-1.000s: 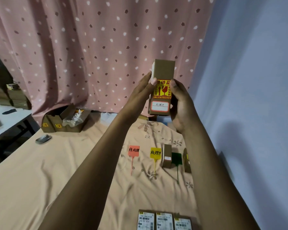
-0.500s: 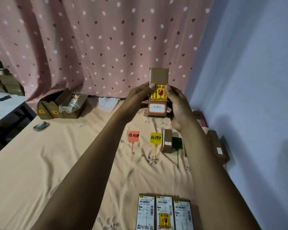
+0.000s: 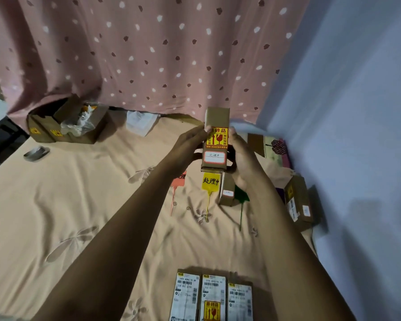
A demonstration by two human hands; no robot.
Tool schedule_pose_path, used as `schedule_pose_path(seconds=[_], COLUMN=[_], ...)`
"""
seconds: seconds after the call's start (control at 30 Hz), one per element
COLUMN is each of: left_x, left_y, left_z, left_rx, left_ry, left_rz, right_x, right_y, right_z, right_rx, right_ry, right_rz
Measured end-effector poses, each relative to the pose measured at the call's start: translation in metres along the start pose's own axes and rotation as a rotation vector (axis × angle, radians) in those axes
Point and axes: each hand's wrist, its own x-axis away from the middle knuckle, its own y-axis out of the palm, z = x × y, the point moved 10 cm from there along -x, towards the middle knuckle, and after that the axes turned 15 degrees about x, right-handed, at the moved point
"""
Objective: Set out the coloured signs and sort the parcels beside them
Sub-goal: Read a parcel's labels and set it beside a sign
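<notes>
A brown cardboard parcel (image 3: 215, 140) with a yellow-red fragile sticker and a white handwritten label is held upright above the bed. My left hand (image 3: 188, 147) grips its left edge and my right hand (image 3: 240, 156) its right edge. Below it lie three signs on stems: a red sign (image 3: 178, 181) partly hidden by my left wrist, a yellow sign (image 3: 210, 183), and a green sign (image 3: 241, 196). One small parcel (image 3: 227, 192) stands between the yellow and green signs. Three parcels (image 3: 212, 296) with white shipping labels lie side by side at the near edge.
The peach bedsheet (image 3: 79, 205) spreads to the left. An open carton (image 3: 67, 126) with plastic wrap sits by the dotted pink curtain (image 3: 148, 54). More parcels (image 3: 298, 202) lean against the blue wall (image 3: 357, 135) at right. A tape roll (image 3: 36, 153) lies far left.
Both hands have brought the parcel down and away from the camera, towards the signs. The view has tilted down, showing more of the three labelled parcels at the near edge.
</notes>
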Motion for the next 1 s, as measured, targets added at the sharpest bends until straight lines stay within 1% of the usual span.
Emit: schedule_pose_path(seconds=[0.1, 0.2, 0.27, 0.33, 0.43, 0.53, 0.7, 0.8, 0.93, 1.0], left_x=[-0.016, -0.025, -0.023, -0.015, 0.001, 0.016, 0.029, 0.027, 0.022, 0.017], left_y=[-0.007, -0.014, -0.018, -0.017, -0.013, -0.006, -0.001, -0.006, -0.008, -0.009], left_z=[-0.037, -0.088, -0.126, -0.166, -0.228, -0.277, -0.325, -0.344, -0.362, -0.369], left_rx=[0.011, -0.022, -0.076, -0.122, -0.104, -0.132, -0.176, -0.155, -0.089, -0.195], left_ry=[-0.080, -0.207, -0.319, -0.458, -0.663, -0.807, -0.917, -0.904, -0.914, -0.921], left_rz=[0.016, 0.064, 0.085, 0.072, 0.050, 0.027, 0.024, 0.090, 0.172, 0.161], right_x=[-0.024, -0.038, -0.037, -0.031, -0.017, -0.002, 0.008, 0.008, -0.004, -0.010], right_y=[-0.006, -0.016, -0.023, -0.032, -0.044, -0.052, -0.061, -0.059, -0.062, -0.063], right_z=[0.036, 0.092, 0.131, 0.168, 0.225, 0.277, 0.324, 0.340, 0.349, 0.357], right_rx=[-0.007, -0.018, -0.022, 0.000, 0.050, 0.115, 0.127, 0.108, 0.150, 0.175], right_ry=[0.076, 0.226, 0.333, 0.417, 0.557, 0.694, 0.817, 0.866, 0.878, 0.884], right_rz=[-0.039, -0.053, -0.073, -0.088, -0.105, -0.172, -0.255, -0.271, -0.246, -0.232])
